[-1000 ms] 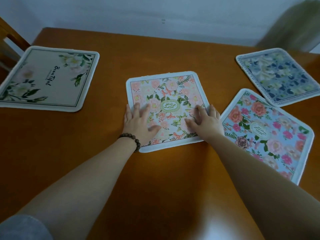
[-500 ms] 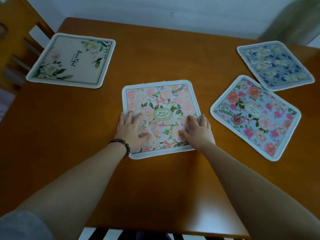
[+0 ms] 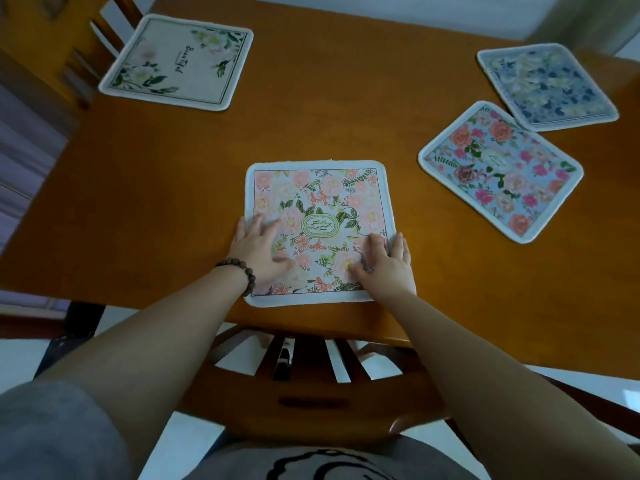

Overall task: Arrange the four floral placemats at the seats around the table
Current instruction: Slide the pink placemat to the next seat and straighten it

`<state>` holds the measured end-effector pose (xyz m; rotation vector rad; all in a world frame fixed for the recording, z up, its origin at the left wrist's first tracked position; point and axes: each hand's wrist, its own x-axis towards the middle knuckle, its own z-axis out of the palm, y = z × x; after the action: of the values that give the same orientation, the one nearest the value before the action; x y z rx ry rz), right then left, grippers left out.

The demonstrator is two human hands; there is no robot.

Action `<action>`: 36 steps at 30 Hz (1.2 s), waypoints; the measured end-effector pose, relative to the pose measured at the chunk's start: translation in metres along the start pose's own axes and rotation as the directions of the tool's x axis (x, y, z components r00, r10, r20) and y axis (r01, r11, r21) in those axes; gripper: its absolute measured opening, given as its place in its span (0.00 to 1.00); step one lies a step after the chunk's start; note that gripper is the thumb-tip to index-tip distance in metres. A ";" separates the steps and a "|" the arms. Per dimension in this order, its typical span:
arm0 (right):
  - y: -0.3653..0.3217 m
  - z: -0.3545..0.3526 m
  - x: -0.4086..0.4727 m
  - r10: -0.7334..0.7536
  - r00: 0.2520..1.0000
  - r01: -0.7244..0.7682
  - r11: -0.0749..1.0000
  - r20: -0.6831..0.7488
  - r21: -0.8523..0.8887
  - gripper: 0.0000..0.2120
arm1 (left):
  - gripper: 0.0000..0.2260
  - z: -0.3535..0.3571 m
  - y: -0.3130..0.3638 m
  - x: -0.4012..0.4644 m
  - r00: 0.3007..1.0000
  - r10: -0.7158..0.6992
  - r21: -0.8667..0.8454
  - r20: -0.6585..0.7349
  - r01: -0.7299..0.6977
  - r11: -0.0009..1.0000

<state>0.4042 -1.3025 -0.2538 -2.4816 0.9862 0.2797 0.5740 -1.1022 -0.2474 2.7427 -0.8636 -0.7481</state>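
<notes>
A pink floral placemat [image 3: 322, 199] lies square near the table's front edge, just beyond a chair back. My left hand [image 3: 259, 251] presses flat on its lower left part and my right hand [image 3: 384, 263] on its lower right part, fingers spread. A cream placemat with green leaves [image 3: 180, 62] lies at the far left by another chair. A light blue placemat with pink roses [image 3: 500, 171] lies tilted at the right. A dark blue floral placemat [image 3: 547, 86] lies behind it at the far right, their corners close together.
The wooden table [image 3: 346, 98] fills the view. A wooden chair back [image 3: 311, 393] stands between me and the front edge. Another wooden chair [image 3: 86, 64] stands at the far left corner. A pale wall runs behind the table.
Both hands have slid the pink placemat toward me to the front edge and turned it square. The view has tilted down, so the near chair back now shows.
</notes>
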 end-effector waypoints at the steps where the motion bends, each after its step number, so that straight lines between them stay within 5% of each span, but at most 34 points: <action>1: 0.000 0.004 -0.007 0.000 1.000 0.000 1.000 -0.005 0.002 0.36 | 0.39 0.001 -0.001 -0.006 1.000 0.004 0.004 0.008 -0.004 1.000; 14: -0.014 -0.027 0.031 -0.069 0.997 0.067 0.992 -0.016 -0.102 0.42 | 0.61 0.030 0.013 -0.059 0.979 -0.047 0.176 0.198 0.012 0.984; 23: -0.044 -0.039 0.112 -0.246 0.968 0.252 0.927 0.059 -0.276 0.38 | 0.50 0.026 -0.013 -0.054 1.000 0.013 0.146 -0.009 -0.011 0.989; 36: -0.031 -0.053 0.150 -0.192 0.977 0.208 0.951 0.089 -0.229 0.33 | 0.36 -0.023 -0.051 -0.006 0.979 -0.049 0.161 -0.196 0.082 0.983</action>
<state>0.5351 -1.3979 -0.2484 -2.7436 0.7009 0.4319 0.6067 -1.0572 -0.2403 2.9439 -0.8331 -0.4280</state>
